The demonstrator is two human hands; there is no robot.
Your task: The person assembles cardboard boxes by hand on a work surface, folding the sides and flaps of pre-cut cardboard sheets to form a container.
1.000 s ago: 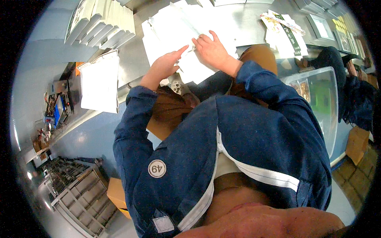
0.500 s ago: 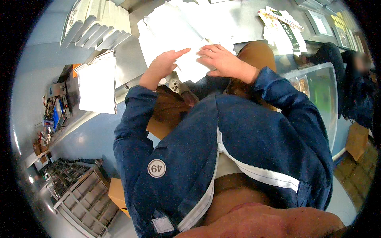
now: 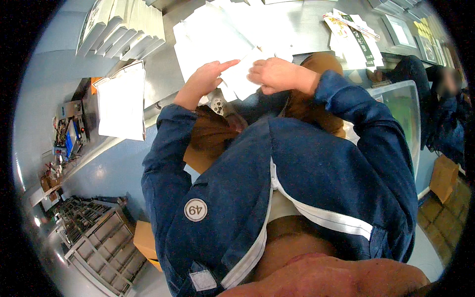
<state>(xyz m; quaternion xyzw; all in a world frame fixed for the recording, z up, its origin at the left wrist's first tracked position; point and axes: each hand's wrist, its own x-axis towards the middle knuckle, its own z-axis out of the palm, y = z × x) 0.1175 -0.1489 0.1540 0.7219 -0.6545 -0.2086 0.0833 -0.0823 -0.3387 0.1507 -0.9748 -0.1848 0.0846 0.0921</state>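
Note:
At the near edge of the table, a small white sheet of paper lies tilted between my hands, overlapping other papers. My left hand has its left edge between thumb and stretched index finger; the other fingers are curled. On the right edge, my right hand is closed, its bent fingers pressed together on the paper. A wide spread of loose white papers lies just beyond both hands. The undersides of my fingers are hidden.
A row of thick white-edged stacks stands at the far left, with a paper-filled tray below it. Printed leaflets lie at right. A clear plastic bin stands beside my right arm; another person sits beyond.
My right hand has shifted slightly right, and its spread fingers have curled in at the paper's edge. The small sheet shows more between the hands. My left hand has barely moved.

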